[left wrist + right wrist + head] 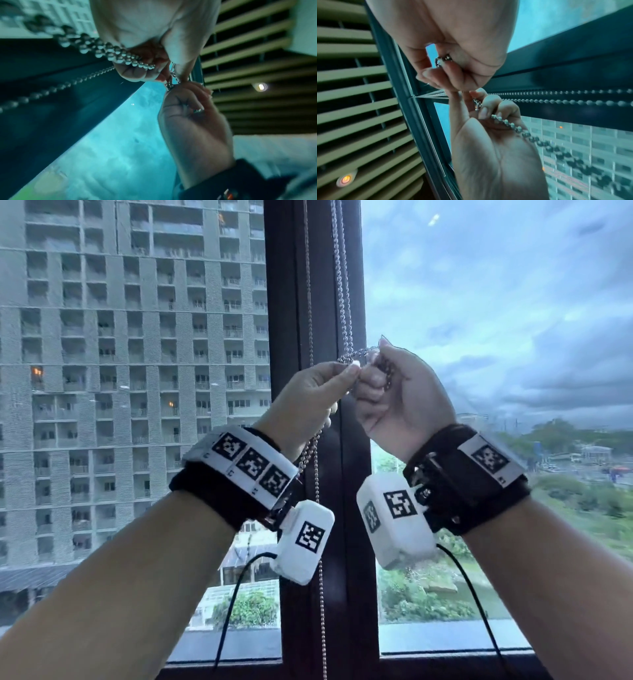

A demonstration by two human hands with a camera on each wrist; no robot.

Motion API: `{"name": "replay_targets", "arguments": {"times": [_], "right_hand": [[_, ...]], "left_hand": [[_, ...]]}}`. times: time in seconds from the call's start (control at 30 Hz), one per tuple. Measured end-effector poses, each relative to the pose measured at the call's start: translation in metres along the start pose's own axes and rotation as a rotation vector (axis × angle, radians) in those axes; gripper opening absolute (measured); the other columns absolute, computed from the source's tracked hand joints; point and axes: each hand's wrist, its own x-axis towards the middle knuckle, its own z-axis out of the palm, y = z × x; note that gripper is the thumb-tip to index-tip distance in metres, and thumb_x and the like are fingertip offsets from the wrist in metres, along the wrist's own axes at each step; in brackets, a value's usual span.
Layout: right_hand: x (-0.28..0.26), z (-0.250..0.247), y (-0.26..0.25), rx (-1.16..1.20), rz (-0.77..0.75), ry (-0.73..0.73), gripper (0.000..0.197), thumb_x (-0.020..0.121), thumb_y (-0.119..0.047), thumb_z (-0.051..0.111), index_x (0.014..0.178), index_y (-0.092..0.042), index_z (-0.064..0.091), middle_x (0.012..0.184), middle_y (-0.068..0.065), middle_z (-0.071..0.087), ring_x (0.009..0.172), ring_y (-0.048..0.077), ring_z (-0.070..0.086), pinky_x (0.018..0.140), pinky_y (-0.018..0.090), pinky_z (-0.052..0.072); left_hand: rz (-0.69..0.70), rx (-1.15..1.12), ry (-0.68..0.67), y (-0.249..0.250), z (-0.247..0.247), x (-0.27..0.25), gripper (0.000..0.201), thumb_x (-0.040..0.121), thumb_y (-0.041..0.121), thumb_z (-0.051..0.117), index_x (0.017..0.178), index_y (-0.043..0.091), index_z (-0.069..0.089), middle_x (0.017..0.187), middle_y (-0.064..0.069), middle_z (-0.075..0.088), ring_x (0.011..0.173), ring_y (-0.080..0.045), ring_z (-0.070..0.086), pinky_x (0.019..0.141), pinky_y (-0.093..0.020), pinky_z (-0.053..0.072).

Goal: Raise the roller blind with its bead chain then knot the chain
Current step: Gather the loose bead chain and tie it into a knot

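Silver bead chain (343, 285) hangs doubled down the dark window mullion. At chest height a short loop of it (358, 353) bends across between my two raised hands. My left hand (342, 381) pinches the chain between thumb and forefinger, and its other fingers curl round the doubled strands (130, 59), which run on down past the wrist. Touching it on the right, my right hand (376, 371) is closed in a fist, with a few beads (443, 59) pinched inside its curled fingers. No blind fabric covers the glass in the head view.
The dark mullion (298, 302) stands straight ahead between two panes. A second, single bead chain (310, 320) hangs just left of the held one. The window's bottom frame (445, 659) runs below. A slatted ceiling (351, 94) with a small lamp (345, 180) lies overhead.
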Motion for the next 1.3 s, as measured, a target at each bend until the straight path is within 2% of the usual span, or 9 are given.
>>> {"name": "replay_targets", "arguments": {"times": [0.2, 0.37, 0.47, 0.6, 0.7, 0.8, 0.9, 1.07, 1.3], "right_hand": [[-0.003, 0.005, 0.006, -0.098, -0.147, 0.252, 0.012, 0.095, -0.003, 0.044, 0.098, -0.014, 0.048, 0.068, 0.002, 0.06, 0.058, 0.011, 0.059, 0.046, 0.019, 0.045], [0.003, -0.002, 0.012, -0.763, -0.395, 0.438, 0.034, 0.086, 0.005, 0.047, 0.07, -0.023, 0.055, 0.073, 0.006, 0.061, 0.066, 0.02, 0.054, 0.054, 0.03, 0.046], [0.006, -0.003, 0.017, -1.055, -0.408, 0.368, 0.035, 0.086, 0.003, 0.047, 0.076, -0.023, 0.068, 0.075, -0.005, 0.064, 0.049, 0.0, 0.052, 0.05, 0.02, 0.043], [0.006, 0.005, 0.01, -0.838, -0.18, 0.212, 0.028, 0.093, -0.002, 0.038, 0.096, -0.002, 0.065, 0.079, 0.005, 0.063, 0.051, -0.005, 0.056, 0.053, 0.012, 0.045], [0.009, 0.001, 0.007, -0.829, -0.005, 0.136, 0.022, 0.091, -0.017, 0.049, 0.104, -0.009, 0.066, 0.094, 0.003, 0.064, 0.078, 0.011, 0.057, 0.089, 0.037, 0.047], [0.011, 0.0, 0.006, -0.862, 0.073, 0.117, 0.015, 0.089, -0.019, 0.055, 0.097, -0.017, 0.067, 0.091, 0.0, 0.063, 0.084, 0.015, 0.057, 0.097, 0.048, 0.044], [0.012, -0.001, 0.002, -0.892, 0.103, 0.081, 0.013, 0.092, -0.022, 0.054, 0.087, -0.015, 0.064, 0.089, 0.003, 0.061, 0.087, 0.018, 0.055, 0.1, 0.05, 0.042], [0.009, -0.002, 0.007, -0.613, 0.171, 0.007, 0.017, 0.096, -0.025, 0.049, 0.104, -0.01, 0.054, 0.102, 0.014, 0.051, 0.094, 0.028, 0.044, 0.096, 0.047, 0.04], [0.011, 0.006, -0.006, -0.403, -0.032, 0.258, 0.034, 0.098, -0.025, 0.042, 0.065, -0.018, 0.049, 0.069, -0.003, 0.05, 0.073, 0.017, 0.048, 0.085, 0.04, 0.038]], "left_hand": [[-0.049, -0.105, 0.143, -0.018, -0.002, 0.008, 0.022, 0.093, 0.027, 0.056, 0.071, 0.024, 0.056, 0.066, 0.006, 0.048, 0.053, -0.006, 0.038, 0.05, -0.018, 0.033], [-0.132, -0.195, 0.135, -0.017, -0.001, 0.008, 0.023, 0.097, 0.025, 0.044, 0.076, 0.022, 0.052, 0.074, 0.006, 0.051, 0.062, -0.007, 0.052, 0.062, -0.024, 0.042], [-0.176, -0.336, 0.009, -0.012, -0.003, 0.007, 0.027, 0.097, 0.026, 0.038, 0.073, 0.021, 0.05, 0.075, 0.003, 0.054, 0.073, -0.014, 0.054, 0.074, -0.034, 0.041], [-0.216, -0.562, -0.157, -0.014, -0.011, 0.007, 0.031, 0.095, 0.026, 0.035, 0.065, 0.02, 0.042, 0.078, 0.0, 0.05, 0.071, -0.016, 0.053, 0.069, -0.033, 0.041], [-0.236, -0.63, -0.202, -0.016, -0.017, 0.004, 0.032, 0.096, 0.026, 0.033, 0.066, 0.02, 0.04, 0.08, 0.0, 0.052, 0.07, -0.016, 0.052, 0.067, -0.032, 0.04], [-0.262, -0.546, -0.22, -0.016, -0.019, 0.002, 0.032, 0.097, 0.028, 0.032, 0.067, 0.021, 0.041, 0.081, 0.002, 0.055, 0.073, -0.013, 0.056, 0.071, -0.032, 0.044], [-0.276, -0.557, -0.265, -0.018, -0.022, -0.001, 0.032, 0.097, 0.033, 0.034, 0.073, 0.019, 0.049, 0.083, 0.002, 0.06, 0.078, -0.015, 0.057, 0.073, -0.034, 0.044], [-0.268, -0.599, -0.294, -0.015, -0.025, -0.003, 0.024, 0.095, 0.035, 0.042, 0.082, 0.019, 0.054, 0.091, -0.002, 0.058, 0.082, -0.015, 0.06, 0.074, -0.033, 0.045], [-0.273, -0.439, -0.042, -0.026, -0.028, -0.008, 0.029, 0.097, 0.034, 0.044, 0.073, 0.023, 0.056, 0.079, 0.009, 0.059, 0.081, -0.01, 0.058, 0.082, -0.036, 0.041]]}}
